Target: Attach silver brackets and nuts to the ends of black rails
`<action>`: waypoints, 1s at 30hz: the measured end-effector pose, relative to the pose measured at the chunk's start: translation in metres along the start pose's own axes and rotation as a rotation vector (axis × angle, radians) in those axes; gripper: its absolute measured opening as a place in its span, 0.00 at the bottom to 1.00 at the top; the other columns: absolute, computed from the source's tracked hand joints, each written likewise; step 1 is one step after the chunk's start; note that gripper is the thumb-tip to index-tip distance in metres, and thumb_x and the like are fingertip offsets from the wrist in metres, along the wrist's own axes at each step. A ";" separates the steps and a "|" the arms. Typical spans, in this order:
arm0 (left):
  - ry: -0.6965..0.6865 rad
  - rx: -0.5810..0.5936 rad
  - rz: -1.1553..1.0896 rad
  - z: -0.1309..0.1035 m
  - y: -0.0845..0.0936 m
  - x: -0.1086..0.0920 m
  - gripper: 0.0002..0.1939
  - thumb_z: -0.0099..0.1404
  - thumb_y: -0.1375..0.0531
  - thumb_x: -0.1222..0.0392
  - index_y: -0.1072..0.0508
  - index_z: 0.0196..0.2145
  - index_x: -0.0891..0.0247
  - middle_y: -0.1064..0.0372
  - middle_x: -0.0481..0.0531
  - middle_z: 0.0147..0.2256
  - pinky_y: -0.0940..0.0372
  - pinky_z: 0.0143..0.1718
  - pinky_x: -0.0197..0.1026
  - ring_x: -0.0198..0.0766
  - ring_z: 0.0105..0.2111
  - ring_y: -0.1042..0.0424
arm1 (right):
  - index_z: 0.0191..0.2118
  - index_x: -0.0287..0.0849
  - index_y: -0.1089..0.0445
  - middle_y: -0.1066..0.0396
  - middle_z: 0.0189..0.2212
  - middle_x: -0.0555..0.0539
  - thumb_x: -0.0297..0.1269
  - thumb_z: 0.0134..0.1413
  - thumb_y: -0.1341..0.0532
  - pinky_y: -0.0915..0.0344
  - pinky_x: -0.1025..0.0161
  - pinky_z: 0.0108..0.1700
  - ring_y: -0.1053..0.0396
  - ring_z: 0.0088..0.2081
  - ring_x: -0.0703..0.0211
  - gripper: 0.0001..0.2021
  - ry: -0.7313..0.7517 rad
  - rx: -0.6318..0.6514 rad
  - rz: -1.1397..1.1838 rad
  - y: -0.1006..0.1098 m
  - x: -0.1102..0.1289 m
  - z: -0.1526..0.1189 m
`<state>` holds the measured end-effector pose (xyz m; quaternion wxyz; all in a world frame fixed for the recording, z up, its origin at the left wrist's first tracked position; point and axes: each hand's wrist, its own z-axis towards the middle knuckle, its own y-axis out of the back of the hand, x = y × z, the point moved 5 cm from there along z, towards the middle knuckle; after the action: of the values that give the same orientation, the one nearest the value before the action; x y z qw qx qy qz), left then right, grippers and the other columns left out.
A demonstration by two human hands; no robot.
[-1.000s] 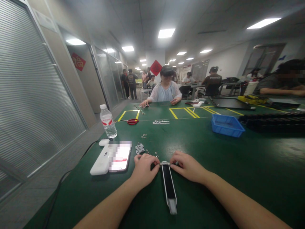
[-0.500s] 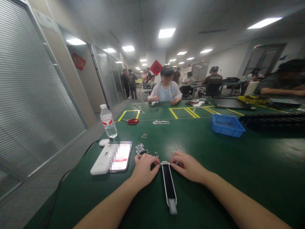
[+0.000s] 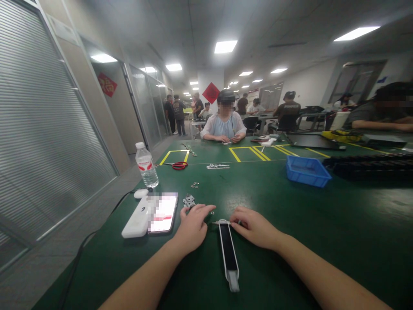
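A long narrow piece with a white wire-like frame, a black strip (image 3: 228, 247) and a grey end lies on the green table in front of me. A thin metal rod (image 3: 215, 223) crosses its far end and sticks out to the left. Thumb and forefinger of my right hand (image 3: 253, 226) are pinched at the rod's right end. My left hand (image 3: 193, 228) is off the piece, fingers stretched forward and apart, close to a small metal ring (image 3: 212, 213). Just beyond its fingers is a cluster of grey metal brackets (image 3: 189, 200), partly hidden by the hand.
To the left are a phone (image 3: 164, 213), a white power bank (image 3: 135, 221) and a water bottle (image 3: 147, 165). Red-handled scissors (image 3: 180, 165), small metal parts (image 3: 194, 185) and a blue bin (image 3: 308, 172) stand farther off. A person (image 3: 224, 120) sits opposite.
My left hand has let go of the rod's left end and moved left, its fingers spreading toward the loose rings. My right hand has stayed in place.
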<state>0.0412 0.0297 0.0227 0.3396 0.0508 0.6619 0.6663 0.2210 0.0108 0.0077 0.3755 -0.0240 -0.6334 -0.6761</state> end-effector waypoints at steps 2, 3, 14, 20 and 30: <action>-0.025 0.036 0.025 0.000 -0.003 0.000 0.35 0.56 0.52 0.77 0.39 0.59 0.53 0.37 0.51 0.59 0.59 0.60 0.63 0.45 0.62 0.45 | 0.35 0.41 0.29 0.34 0.33 0.48 0.31 0.60 0.44 0.38 0.64 0.36 0.35 0.34 0.61 0.06 0.008 -0.007 -0.002 0.000 0.000 0.000; -0.036 0.044 0.038 0.000 -0.004 0.000 0.35 0.57 0.53 0.77 0.39 0.59 0.53 0.37 0.51 0.59 0.60 0.61 0.64 0.45 0.62 0.46 | 0.35 0.41 0.29 0.34 0.33 0.48 0.31 0.60 0.44 0.38 0.64 0.36 0.35 0.34 0.61 0.06 0.010 -0.009 0.001 -0.001 -0.001 0.000; -0.070 -0.073 0.106 0.001 0.002 -0.001 0.16 0.61 0.43 0.69 0.27 0.45 0.54 0.24 0.50 0.42 0.61 0.59 0.64 0.47 0.50 0.33 | 0.36 0.42 0.28 0.33 0.33 0.47 0.32 0.60 0.44 0.38 0.64 0.36 0.35 0.35 0.60 0.07 0.006 -0.008 0.003 -0.001 -0.001 0.001; -0.071 -0.062 0.209 -0.001 0.007 -0.007 0.14 0.61 0.43 0.69 0.26 0.43 0.55 0.24 0.52 0.38 0.55 0.57 0.62 0.48 0.47 0.32 | 0.36 0.41 0.28 0.33 0.34 0.48 0.32 0.61 0.44 0.39 0.64 0.36 0.35 0.34 0.61 0.07 0.006 -0.004 0.009 -0.002 -0.003 0.001; -0.084 -0.049 0.169 -0.004 0.008 -0.006 0.14 0.60 0.41 0.70 0.27 0.42 0.56 0.24 0.49 0.36 0.54 0.56 0.61 0.46 0.44 0.30 | 0.35 0.41 0.29 0.33 0.34 0.47 0.32 0.61 0.44 0.38 0.64 0.36 0.35 0.34 0.61 0.07 -0.008 0.002 0.017 0.000 0.001 0.000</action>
<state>0.0402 0.0243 0.0320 0.3108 0.1263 0.6238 0.7060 0.2201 0.0104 0.0082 0.3788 -0.0316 -0.6352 -0.6723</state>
